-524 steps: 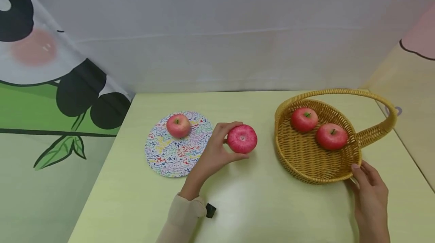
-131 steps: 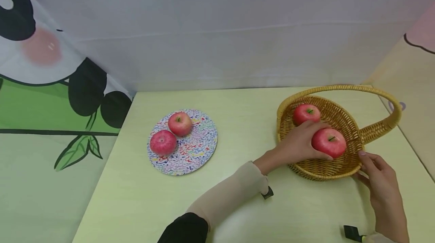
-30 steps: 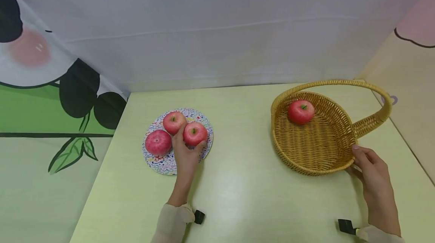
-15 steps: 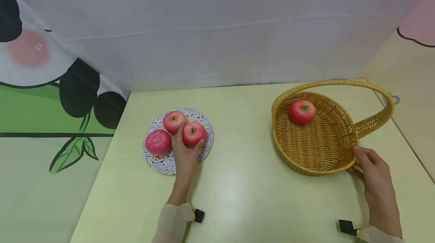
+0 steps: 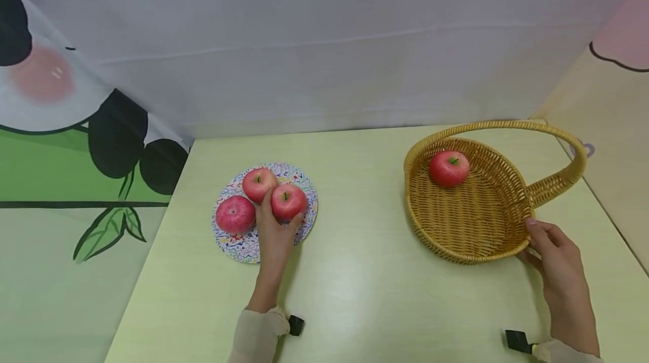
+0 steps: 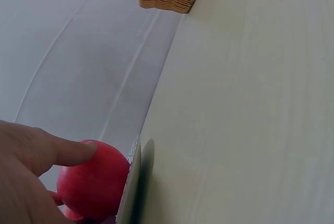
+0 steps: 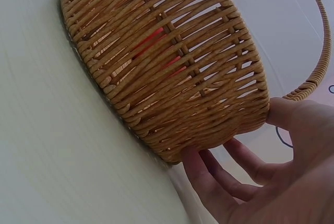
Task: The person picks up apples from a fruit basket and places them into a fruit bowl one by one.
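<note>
On the round patterned plate (image 5: 248, 251), my left hand (image 5: 275, 234) grips a red apple (image 5: 289, 202) between thumb and fingers. A pinker apple (image 5: 259, 184) lies just behind it, and a dark pink apple (image 5: 235, 215) sits to its left, bottom end up. In the left wrist view the thumb presses the held apple (image 6: 96, 182), which rests at the plate's edge. My right hand (image 5: 560, 273) holds the near right rim of a wicker basket (image 5: 469, 228), thumb on the rim and fingers against the outer wall. One apple (image 5: 449, 168) lies at the back of the basket.
The basket's tall arched handle (image 5: 563, 182) rises at the right. A pale yellow-green table (image 5: 355, 273) carries everything, with a grey-white cloth wall (image 5: 324, 70) along its back edge. Printed cartoon panels flank it on both sides.
Earlier, the left hand put the dark pink apple on the plate, then moved a basket apple there. In the last second both hands have stayed nearly still.
</note>
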`<state>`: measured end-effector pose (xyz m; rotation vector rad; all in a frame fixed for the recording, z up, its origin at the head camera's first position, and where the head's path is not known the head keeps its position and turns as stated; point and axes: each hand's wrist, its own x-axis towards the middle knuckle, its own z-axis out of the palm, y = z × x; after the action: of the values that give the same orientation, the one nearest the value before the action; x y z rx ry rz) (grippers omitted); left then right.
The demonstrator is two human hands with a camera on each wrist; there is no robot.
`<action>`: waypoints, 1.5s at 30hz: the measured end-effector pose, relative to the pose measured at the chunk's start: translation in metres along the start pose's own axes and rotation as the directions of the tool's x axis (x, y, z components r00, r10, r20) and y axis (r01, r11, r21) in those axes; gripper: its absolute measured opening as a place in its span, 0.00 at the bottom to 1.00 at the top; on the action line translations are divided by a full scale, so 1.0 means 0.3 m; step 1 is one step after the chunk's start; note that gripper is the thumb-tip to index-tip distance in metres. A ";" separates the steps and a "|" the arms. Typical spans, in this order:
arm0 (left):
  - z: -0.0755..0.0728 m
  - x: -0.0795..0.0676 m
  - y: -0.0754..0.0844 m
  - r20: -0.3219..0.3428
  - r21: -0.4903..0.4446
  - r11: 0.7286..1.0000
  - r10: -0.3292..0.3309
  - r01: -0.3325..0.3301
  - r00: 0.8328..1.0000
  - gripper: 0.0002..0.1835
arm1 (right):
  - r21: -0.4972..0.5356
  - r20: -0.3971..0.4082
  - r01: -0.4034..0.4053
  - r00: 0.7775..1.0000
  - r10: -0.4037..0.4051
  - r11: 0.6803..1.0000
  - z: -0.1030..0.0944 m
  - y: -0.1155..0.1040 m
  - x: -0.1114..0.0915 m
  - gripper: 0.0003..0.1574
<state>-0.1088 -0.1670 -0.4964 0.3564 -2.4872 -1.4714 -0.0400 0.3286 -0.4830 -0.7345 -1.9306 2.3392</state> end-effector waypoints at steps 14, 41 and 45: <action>-0.013 -0.006 -0.007 0.024 0.001 1.000 -0.015 0.015 1.000 0.51 | -0.007 0.010 0.010 1.000 -0.009 1.000 0.001 -0.002 -0.005 0.06; -0.050 -0.040 0.014 -0.037 0.029 0.999 0.027 -0.026 0.999 0.44 | 0.000 0.018 0.028 0.999 -0.028 1.000 0.005 -0.004 -0.011 0.05; -0.050 -0.046 0.040 -0.053 0.058 0.997 0.046 -0.043 0.998 0.43 | 0.001 0.019 0.030 0.999 -0.030 1.000 0.003 -0.002 -0.008 0.05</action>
<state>-0.0921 -0.1694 -0.4799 0.3437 -2.4821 -1.3581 -0.0383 0.3273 -0.4815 -0.6809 -1.9337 2.3381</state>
